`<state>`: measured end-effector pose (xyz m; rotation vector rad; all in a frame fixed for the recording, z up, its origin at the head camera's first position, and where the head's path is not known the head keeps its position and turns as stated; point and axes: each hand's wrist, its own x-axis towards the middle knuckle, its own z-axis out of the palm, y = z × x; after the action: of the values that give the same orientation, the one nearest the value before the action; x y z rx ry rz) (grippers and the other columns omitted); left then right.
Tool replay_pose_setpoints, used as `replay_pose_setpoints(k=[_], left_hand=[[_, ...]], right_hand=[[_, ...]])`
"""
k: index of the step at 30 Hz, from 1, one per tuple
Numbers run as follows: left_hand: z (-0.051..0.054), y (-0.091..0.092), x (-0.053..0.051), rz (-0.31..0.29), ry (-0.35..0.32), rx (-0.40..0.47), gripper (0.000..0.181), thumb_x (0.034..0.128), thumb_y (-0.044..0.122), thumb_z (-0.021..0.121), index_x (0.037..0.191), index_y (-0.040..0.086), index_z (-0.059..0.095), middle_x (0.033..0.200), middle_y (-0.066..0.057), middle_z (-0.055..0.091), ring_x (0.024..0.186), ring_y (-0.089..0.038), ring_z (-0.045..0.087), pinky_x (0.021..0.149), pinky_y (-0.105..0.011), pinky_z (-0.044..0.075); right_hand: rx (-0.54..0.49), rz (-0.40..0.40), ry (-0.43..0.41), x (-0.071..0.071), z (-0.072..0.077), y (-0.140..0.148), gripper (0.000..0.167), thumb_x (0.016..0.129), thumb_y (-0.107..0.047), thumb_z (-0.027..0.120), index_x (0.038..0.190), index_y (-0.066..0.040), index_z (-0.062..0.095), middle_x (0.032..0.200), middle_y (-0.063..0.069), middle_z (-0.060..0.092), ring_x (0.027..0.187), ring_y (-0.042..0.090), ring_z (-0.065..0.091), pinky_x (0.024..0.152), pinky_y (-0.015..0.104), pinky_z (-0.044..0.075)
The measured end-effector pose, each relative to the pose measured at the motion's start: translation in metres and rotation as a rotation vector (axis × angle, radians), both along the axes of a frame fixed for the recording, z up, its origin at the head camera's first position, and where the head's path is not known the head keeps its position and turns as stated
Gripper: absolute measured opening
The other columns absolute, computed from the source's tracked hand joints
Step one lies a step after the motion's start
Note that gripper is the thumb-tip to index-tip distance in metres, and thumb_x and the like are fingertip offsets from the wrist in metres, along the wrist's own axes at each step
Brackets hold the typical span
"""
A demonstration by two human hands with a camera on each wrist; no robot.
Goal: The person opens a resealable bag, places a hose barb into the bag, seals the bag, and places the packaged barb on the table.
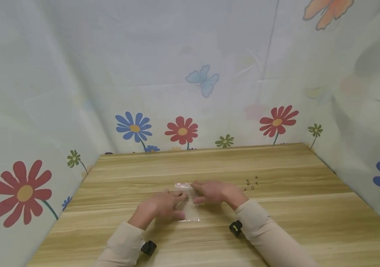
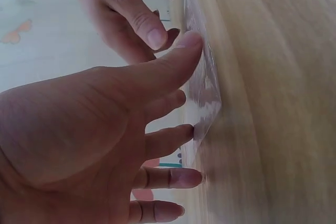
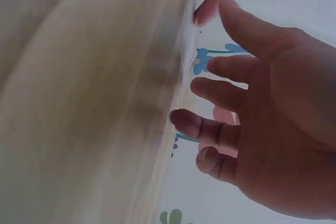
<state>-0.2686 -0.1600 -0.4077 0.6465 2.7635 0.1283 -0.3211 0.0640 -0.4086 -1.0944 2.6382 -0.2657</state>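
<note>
We see the fingers of the left hand (image 1: 164, 205) spread apart and mostly straight, pinching nothing; its thumb (image 2: 188, 43) overlaps the film, though we cannot tell how firmly it touches. The fingers of the right hand (image 1: 218, 191) are also apart, lightly bent, and we see nothing clamped between them.

Below and between both sets of fingers is a flat, clear, rectangular plastic bag (image 1: 192, 212) with a thin reddish strip along its far edge. The left fingers reach over its left side, the left thumb near its near edge; the right fingertips come to its far right corner, close by the strip. We cannot tell whether anything is inside.

We judge the bag very light, limp and slippery, apt to slide or crumple under a careless push and hard to lift from flat. The surest hold, we think, is at the strip, one layer under each thumb, since the film there is likely stiffer.

Past the right fingers, beyond that wrist, small, shiny, dark metal-looking pieces (image 1: 248, 184) lie scattered, well apart from the bag. Under everything runs a pale wood-grain table (image 1: 276, 222); beyond the fingertips rises a white, flower-printed backdrop (image 1: 143, 55).
</note>
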Motion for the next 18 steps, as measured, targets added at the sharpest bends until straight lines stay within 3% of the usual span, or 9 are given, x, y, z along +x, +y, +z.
replay_pose_setpoints(k=[10,18], left_hand=[[-0.003,-0.001,-0.002,-0.027,0.000,-0.002,0.073,0.0927,0.051,0.064,0.155,0.024,0.038,0.162,-0.002,0.029,0.142,-0.050,0.028,0.113,-0.059,0.023],[0.000,-0.002,-0.001,-0.077,-0.006,0.005,0.075,0.0923,0.049,0.066,0.156,0.024,0.036,0.163,-0.002,0.027,0.141,-0.051,0.028,0.112,-0.061,0.023]], right_hand=[[0.127,0.031,0.021,0.002,-0.001,-0.008,0.066,0.102,-0.048,0.051,0.155,-0.013,0.036,0.162,0.006,0.028,0.143,0.027,0.035,0.114,0.041,0.028],[0.123,0.089,0.023,0.009,0.002,-0.012,0.057,0.104,-0.038,0.051,0.154,-0.014,0.038,0.160,0.001,0.033,0.142,0.024,0.038,0.114,0.037,0.030]])
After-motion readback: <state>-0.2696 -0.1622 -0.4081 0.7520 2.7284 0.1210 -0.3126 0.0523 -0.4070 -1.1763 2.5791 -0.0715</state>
